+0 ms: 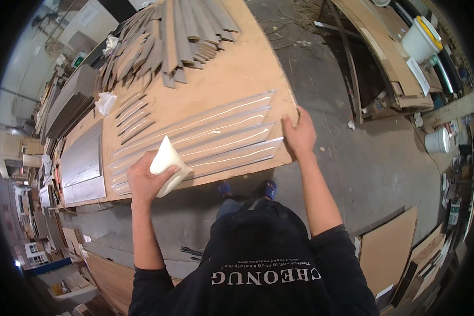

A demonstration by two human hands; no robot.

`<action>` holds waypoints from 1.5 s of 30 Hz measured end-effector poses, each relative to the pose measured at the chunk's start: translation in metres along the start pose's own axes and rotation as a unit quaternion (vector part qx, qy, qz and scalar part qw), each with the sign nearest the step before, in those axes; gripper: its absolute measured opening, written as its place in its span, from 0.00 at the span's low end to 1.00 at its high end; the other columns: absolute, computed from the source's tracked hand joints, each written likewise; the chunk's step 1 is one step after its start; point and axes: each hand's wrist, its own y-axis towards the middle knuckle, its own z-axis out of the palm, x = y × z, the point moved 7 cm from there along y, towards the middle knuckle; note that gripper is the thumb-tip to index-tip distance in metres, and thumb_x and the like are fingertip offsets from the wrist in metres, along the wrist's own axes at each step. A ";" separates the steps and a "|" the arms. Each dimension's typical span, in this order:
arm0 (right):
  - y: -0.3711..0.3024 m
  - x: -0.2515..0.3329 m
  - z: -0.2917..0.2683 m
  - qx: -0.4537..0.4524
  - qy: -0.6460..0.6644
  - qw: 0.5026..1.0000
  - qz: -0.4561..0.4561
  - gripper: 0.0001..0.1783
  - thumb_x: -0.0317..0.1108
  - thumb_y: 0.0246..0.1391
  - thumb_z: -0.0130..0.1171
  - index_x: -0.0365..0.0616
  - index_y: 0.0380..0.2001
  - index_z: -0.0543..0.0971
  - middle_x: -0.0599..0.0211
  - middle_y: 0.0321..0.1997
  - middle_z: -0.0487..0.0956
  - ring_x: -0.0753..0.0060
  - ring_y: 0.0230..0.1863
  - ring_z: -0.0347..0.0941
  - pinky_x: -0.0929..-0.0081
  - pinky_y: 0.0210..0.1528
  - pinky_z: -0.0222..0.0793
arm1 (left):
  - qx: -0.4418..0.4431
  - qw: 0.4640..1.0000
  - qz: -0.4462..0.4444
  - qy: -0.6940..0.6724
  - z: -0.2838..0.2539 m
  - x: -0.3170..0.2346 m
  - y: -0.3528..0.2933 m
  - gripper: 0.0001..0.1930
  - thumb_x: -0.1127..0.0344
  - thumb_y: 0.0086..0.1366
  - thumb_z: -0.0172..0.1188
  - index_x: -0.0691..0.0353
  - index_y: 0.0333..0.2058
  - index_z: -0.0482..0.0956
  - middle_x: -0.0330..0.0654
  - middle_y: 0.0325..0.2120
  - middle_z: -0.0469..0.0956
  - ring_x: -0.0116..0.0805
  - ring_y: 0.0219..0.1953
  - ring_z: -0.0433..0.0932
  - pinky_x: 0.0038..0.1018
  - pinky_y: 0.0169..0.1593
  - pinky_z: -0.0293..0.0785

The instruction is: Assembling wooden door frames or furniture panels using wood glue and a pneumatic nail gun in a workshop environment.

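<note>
My left hand (145, 176) is closed around a white glue bottle (168, 160) with a pointed tip, held tilted over the near part of the table, tip facing away from me. Beneath and beyond it lie several long grey strips (231, 130) side by side, with thin, shiny whitish lines of glue along them. At the right edge of the wooden tabletop (195, 89), my right hand (301, 134) grips the edge, its thumb on top and the other fingers partly hidden. Short dark strips (134, 118) lie to the left of the long ones.
A large pile of grey-brown strips (168, 39) covers the far tabletop. Grey panels (83, 163) and stacked boards (73, 100) are at the left, near crumpled white paper (106, 103). Across the floor stands a workbench (374, 42) with a white bucket (421, 39); boards (387, 253) lean lower right.
</note>
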 end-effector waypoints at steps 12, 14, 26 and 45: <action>0.001 -0.001 -0.003 -0.005 0.031 1.000 -0.001 0.31 0.47 0.48 0.60 0.40 0.53 0.70 0.51 0.50 0.73 0.50 0.52 0.69 0.58 0.54 0.66 | 0.034 0.991 0.099 -0.077 0.078 -0.105 0.033 0.23 0.59 0.41 0.76 0.61 0.36 0.81 0.43 0.28 0.81 0.38 0.29 0.81 0.28 0.35 0.75; 0.001 0.001 -0.003 -0.002 0.031 0.999 0.008 0.31 0.46 0.49 0.60 0.40 0.53 0.69 0.51 0.50 0.73 0.50 0.52 0.69 0.57 0.54 0.66 | 0.030 0.991 0.112 -0.073 0.082 -0.117 0.037 0.23 0.59 0.41 0.76 0.61 0.36 0.81 0.43 0.28 0.81 0.38 0.29 0.81 0.28 0.35 0.75; 0.003 0.000 0.003 -0.001 0.042 0.999 0.024 0.31 0.47 0.49 0.60 0.42 0.52 0.67 0.52 0.49 0.71 0.49 0.53 0.68 0.54 0.52 0.66 | 0.008 0.995 0.061 -0.075 0.053 -0.073 0.033 0.22 0.62 0.42 0.76 0.63 0.37 0.80 0.43 0.29 0.81 0.33 0.30 0.80 0.27 0.35 0.74; 0.000 0.004 -0.003 0.011 0.014 1.000 0.000 0.31 0.47 0.48 0.62 0.44 0.53 0.68 0.54 0.52 0.72 0.50 0.54 0.68 0.58 0.52 0.66 | -0.128 0.971 -0.174 0.106 -0.045 0.080 -0.048 0.22 0.57 0.45 0.74 0.62 0.37 0.79 0.48 0.27 0.82 0.43 0.29 0.81 0.32 0.34 0.74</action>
